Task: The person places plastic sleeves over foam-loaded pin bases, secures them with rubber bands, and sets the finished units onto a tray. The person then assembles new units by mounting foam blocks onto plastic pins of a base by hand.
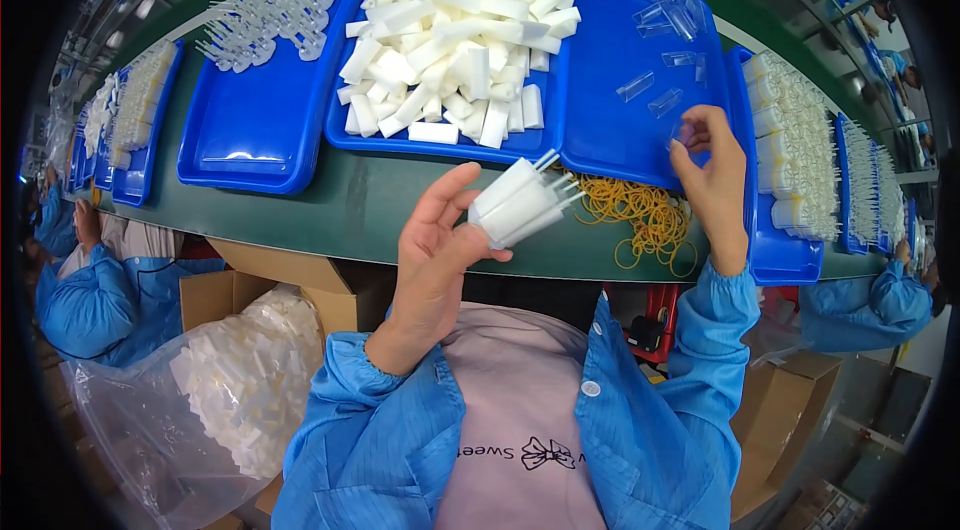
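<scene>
A bundle of white foam pieces, with thin clear stems poking from its upper right end, is tilted above the near edge of the green surface. The left hand has it gripped between thumb and fingers, palm partly open. The right hand is over the near right part of a blue tray, fingers curled and thumb close to the forefinger at a clear plastic tube; whether it is pinched I cannot tell. More clear tubes lie scattered farther back in that tray.

Between the hands, yellow rubber bands lie in a loose tangle on the surface, just in front of the tray. Left of that tray, a second blue tray carries a heap of white foam blocks. Farther left, a third blue tray holds clear stemmed plastic parts standing in its back portion.
</scene>
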Demonstrator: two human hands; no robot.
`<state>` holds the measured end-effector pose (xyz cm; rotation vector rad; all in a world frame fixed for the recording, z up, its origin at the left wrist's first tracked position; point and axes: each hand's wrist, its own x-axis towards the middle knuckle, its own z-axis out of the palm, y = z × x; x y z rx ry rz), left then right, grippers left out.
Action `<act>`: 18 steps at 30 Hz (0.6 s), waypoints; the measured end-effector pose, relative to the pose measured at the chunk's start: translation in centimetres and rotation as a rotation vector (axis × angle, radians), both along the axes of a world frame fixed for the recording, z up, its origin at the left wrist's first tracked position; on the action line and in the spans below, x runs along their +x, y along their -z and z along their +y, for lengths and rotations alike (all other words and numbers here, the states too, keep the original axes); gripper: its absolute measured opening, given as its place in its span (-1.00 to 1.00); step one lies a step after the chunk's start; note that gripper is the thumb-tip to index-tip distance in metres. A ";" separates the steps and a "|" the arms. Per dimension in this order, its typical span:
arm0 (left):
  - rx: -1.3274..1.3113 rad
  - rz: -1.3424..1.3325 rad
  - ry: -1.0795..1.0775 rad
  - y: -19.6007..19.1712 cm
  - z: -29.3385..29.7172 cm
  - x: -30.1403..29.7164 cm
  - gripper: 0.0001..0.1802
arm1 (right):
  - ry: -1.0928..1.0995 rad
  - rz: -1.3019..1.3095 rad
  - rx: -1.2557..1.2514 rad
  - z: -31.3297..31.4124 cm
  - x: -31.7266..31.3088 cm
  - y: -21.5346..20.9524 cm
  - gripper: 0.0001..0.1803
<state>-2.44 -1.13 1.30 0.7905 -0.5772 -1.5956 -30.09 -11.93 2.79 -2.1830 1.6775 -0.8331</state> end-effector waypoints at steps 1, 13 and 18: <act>0.001 -0.002 -0.004 0.1 0.1 -0.2 -0.38 | -0.011 -0.362 0.063 0.5 0.9 -0.2 -0.68; -0.475 -0.648 -0.080 -0.3 1.1 -1.0 -0.33 | -0.272 -0.933 0.238 4.8 8.1 -4.3 -0.51; -0.525 -0.788 -0.121 -0.3 1.2 -1.0 -0.36 | -0.234 -1.069 0.261 4.7 8.4 -3.6 -0.54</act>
